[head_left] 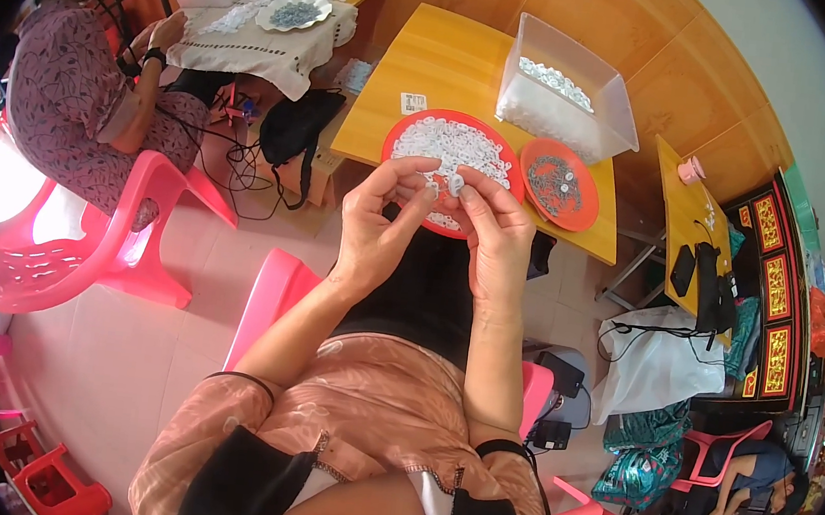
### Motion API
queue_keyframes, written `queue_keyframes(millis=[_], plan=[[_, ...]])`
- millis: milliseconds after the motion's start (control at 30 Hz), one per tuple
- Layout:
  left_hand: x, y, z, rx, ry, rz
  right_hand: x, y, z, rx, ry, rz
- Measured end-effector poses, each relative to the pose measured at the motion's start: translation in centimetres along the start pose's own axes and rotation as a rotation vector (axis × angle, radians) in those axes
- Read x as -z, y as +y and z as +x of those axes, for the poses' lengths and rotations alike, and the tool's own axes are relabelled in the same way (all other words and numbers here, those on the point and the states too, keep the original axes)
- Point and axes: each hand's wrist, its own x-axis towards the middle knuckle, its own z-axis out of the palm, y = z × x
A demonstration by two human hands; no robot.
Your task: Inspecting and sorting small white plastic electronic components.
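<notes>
Both my hands are raised over the near part of a red plate [516,168] heaped with small white plastic pieces [455,143]. My left hand [383,222] pinches a small white plastic piece [432,182] between thumb and fingertips. Close beside it, my right hand [494,228] grips a rounded white plastic piece [454,184] the same way. The fingertips nearly meet; whether the two pieces touch is too small to tell. Right of the red plate, an orange-red plate [591,198] carries small grey metal-looking parts and a few white ones.
The plates sit on a yellow wooden table [390,84]. Behind them stands a clear plastic bin [615,103] of white pieces. At left, another person [72,101] works beside a cloth-covered table [302,60]. A pink chair [123,237], a black bag [295,130] and cables lie between.
</notes>
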Motion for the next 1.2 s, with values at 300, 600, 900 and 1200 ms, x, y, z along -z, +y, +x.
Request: queue_keyframes(millis=[300, 600, 900, 1200], plan=[[-0.2, 0.0, 0.1, 0.048, 0.015, -0.015, -0.1, 0.1, 0.0, 0.024, 0.026, -0.063], [-0.5, 0.0, 0.0, 0.01, 0.037, 0.094, -0.6, 0.1, -0.4, 0.092, 0.012, -0.108], [0.6, 0.2, 0.5, 0.16, -0.096, -0.136, 0.2, -1.4, -0.9, 0.08, -0.029, -0.115], [1.5, -0.7, 1.4, 0.023, -0.416, -0.239, 0.0, -2.5, -1.4, -0.017, -0.106, 0.031]])
